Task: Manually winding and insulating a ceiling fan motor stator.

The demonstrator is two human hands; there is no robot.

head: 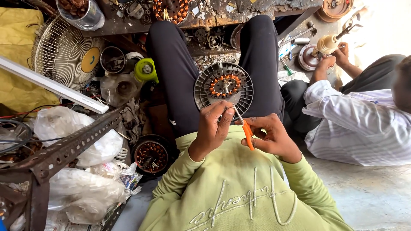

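We see the left hand (pixel 215 124) gripping the near rim of a grey fan motor housing (pixel 223 89), copper windings showing, propped between the knees. Right hand (pixel 270 136) clenched on orange-handled scissors (pixel 244 125), tip toward the housing, perhaps touching. Far right, a co-worker's hands (pixel 334 57) hold another motor.

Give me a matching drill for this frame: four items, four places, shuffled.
Items:
1 stator
2 scissors
3 fan guard
4 white tube

Places:
A far left, upright against yellow sheet
B between the knees, left hand touching its rim
C right hand, orange handles
D slanting below the fan guard

Pairs: 1-B, 2-C, 3-A, 4-D
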